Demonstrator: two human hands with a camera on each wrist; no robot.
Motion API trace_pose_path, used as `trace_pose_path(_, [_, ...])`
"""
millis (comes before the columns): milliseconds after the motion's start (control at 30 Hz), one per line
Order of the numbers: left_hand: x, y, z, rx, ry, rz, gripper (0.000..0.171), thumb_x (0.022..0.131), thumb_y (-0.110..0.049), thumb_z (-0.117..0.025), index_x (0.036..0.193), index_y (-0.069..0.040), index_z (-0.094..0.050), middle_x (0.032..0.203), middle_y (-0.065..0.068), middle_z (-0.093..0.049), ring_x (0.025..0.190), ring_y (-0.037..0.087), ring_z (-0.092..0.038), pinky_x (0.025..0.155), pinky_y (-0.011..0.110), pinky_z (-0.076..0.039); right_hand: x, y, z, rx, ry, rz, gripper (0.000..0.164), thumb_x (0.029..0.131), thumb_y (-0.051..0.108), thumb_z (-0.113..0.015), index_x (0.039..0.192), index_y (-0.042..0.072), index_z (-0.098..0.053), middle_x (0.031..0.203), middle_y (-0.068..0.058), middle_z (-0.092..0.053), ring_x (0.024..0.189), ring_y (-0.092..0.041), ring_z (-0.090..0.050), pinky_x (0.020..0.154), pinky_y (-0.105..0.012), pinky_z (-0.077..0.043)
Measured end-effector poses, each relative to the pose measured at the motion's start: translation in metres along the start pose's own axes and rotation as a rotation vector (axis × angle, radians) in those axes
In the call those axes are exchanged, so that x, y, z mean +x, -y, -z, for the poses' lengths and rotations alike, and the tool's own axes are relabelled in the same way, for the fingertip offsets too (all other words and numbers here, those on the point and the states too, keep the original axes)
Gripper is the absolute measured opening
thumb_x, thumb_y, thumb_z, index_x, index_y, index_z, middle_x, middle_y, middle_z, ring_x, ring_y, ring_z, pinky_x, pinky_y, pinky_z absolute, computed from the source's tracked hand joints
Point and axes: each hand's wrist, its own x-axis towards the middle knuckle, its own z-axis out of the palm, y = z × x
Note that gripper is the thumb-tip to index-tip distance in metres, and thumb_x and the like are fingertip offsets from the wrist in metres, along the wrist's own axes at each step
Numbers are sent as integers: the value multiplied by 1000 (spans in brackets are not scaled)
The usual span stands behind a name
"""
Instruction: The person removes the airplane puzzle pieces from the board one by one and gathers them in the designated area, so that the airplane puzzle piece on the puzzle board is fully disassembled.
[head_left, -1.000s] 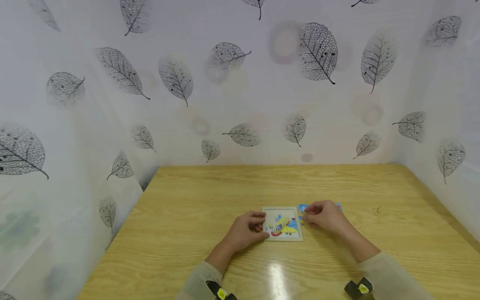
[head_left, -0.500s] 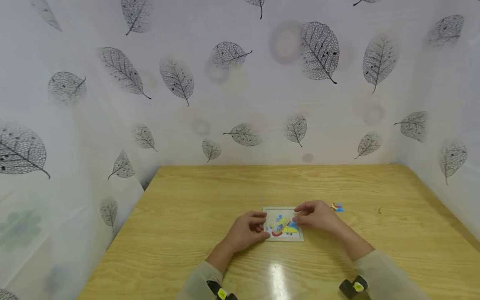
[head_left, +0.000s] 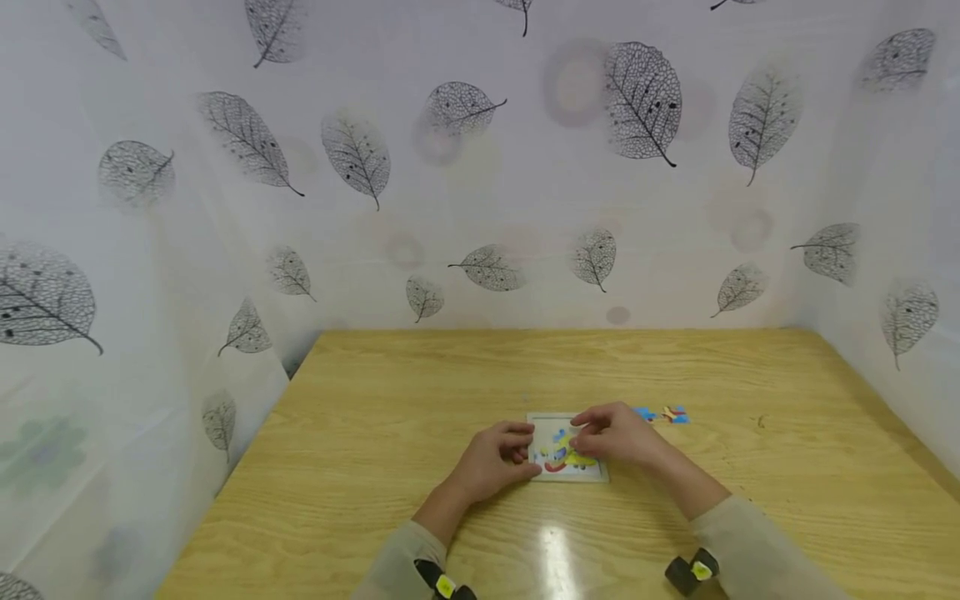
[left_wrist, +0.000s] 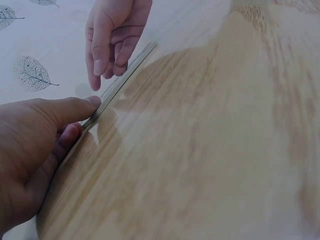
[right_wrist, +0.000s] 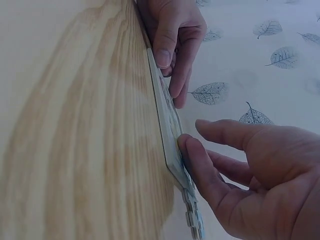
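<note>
A small jigsaw puzzle tray (head_left: 549, 416) with a pale rim lies on the table, partly filled by a yellow and red aeroplane picture (head_left: 557, 457). My left hand (head_left: 491, 460) holds its left side, thumb near the front corner and fingers along the edge. Over the right half of the tray reaches my right hand (head_left: 628, 435), covering part of the picture. In the right wrist view its thumb (right_wrist: 192, 152) is right at the tray's surface, apart from the forefinger, with nothing visible between them. Loose blue puzzle pieces (head_left: 643, 413) and a red-and-blue one (head_left: 675, 414) lie beyond that hand.
The wooden table (head_left: 390, 392) stretches around the tray on every side. A pale curtain (head_left: 510, 183) printed with leaves hangs behind it and along both sides. Black straps with yellow marks (head_left: 446, 587) sit on both sleeves.
My right hand has moved left from the loose pieces beside the tray to over the picture, uncovering blue pieces at the right. The left hand has stayed at the tray's left edge.
</note>
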Motion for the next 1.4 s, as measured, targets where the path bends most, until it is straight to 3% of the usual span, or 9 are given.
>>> trace_pose_path(267, [0,0,0,2,-5,-28,43,84,-20,-82,123,-3,-70,131,5,-62,89,3,-59,79,17,-52,8,-1,-5,10,41,12,38,92,13,-70,121,-11,-64,89,-12,-70,75,-15,-69,69,-30,-59])
trace_pose_path(600, [0,0,0,-2,4,-22,43,84,-18,-82,122,-2,-70,132,5,-62,89,3,-59,79,16,-52,11,0,-7,-54,104,27,32,98,9,-60,124,-10,-62,76,-8,-65,62,-15,-53,58,-27,-45])
trace_pose_path(800, [1,2,0,-6,-2,-11,44,84,-19,-82,124,-4,-70,131,3,-62,89,2,-59,79,16,-51,10,3,-8,-16,96,11,30,99,8,-57,124,-8,-61,83,-11,-65,64,-15,-56,59,-28,-47])
trace_pose_path(1167, [2,2,-1,-12,3,-4,45,83,-20,-83,123,-5,-70,131,3,-62,90,2,-59,79,16,-51,5,4,-4,30,-39,-3,23,91,13,-73,106,-3,-67,94,-12,-63,75,-17,-67,67,-30,-59])
trace_pose_path(1300, [1,2,-1,-18,6,3,44,83,-19,-83,123,-4,-70,132,3,-62,89,2,-59,79,17,-52,2,3,2,60,-26,-12,21,90,12,-74,99,-5,-65,92,-11,-65,76,-17,-67,68,-29,-59])
trace_pose_path(1400, [1,2,0,-23,3,4,44,83,-19,-83,123,-4,-71,132,3,-62,89,2,-59,79,17,-52,0,1,6,60,12,10,23,91,10,-72,102,-8,-63,90,-14,-68,78,-18,-69,71,-30,-60])
